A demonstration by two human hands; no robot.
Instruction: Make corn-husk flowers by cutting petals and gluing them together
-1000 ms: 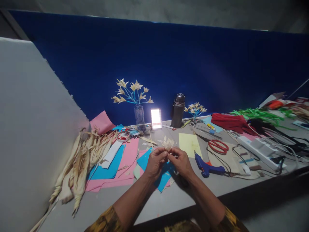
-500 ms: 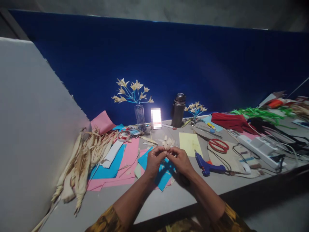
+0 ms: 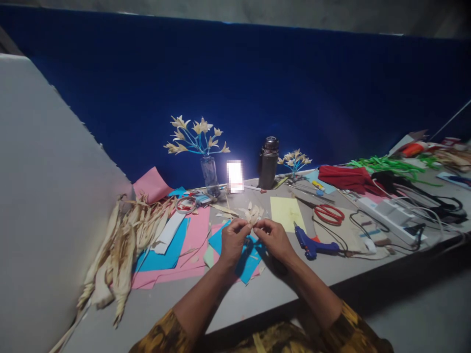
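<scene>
My left hand [image 3: 233,242] and my right hand [image 3: 274,240] are close together above the middle of the table, fingers pinched. Between their fingertips is a pale corn husk piece [image 3: 252,223], mostly covered by the fingers. Just beyond it are cream husk scraps [image 3: 253,211]; I cannot tell where the held piece ends and these begin. Beneath the hands lies a blue paper sheet [image 3: 247,269] with small bits on it. Right of my right hand rests a blue glue gun [image 3: 312,245], and past it red-handled scissors [image 3: 329,214].
Dried corn husks [image 3: 121,245] are heaped on the left beside pink paper [image 3: 196,235] and a tape roll [image 3: 186,205]. At the back stand a clear vase [image 3: 210,175] of husk flowers [image 3: 200,128], a glowing light [image 3: 235,176] and a dark flask [image 3: 269,164]. A power strip [image 3: 386,220] lies right.
The view has shifted slightly, so the things on the table sit a little further left and higher. My fingertips have parted slightly; the pinch on the husk piece stays.
</scene>
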